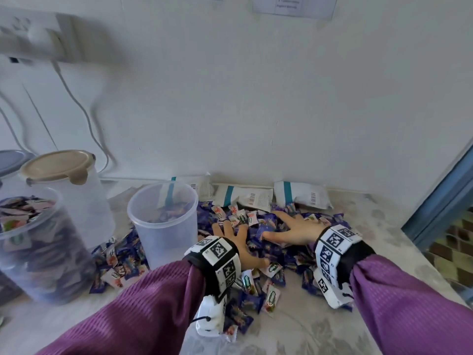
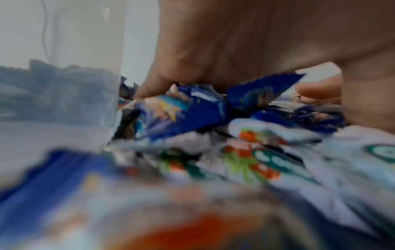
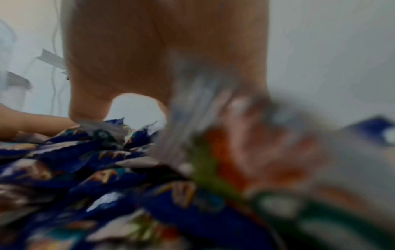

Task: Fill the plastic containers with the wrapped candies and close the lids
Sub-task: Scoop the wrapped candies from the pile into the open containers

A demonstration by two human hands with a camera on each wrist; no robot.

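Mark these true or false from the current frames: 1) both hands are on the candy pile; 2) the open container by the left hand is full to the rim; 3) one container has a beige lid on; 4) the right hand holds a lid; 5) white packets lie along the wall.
1) True. The left hand and right hand both lie with fingers spread on the candy pile.
2) False. The open container holds only a shallow layer of candies at the bottom.
3) True. The beige lid sits on the tall container behind.
4) False. The right hand rests on candies; no lid is in it.
5) True. White packets lie against the wall.
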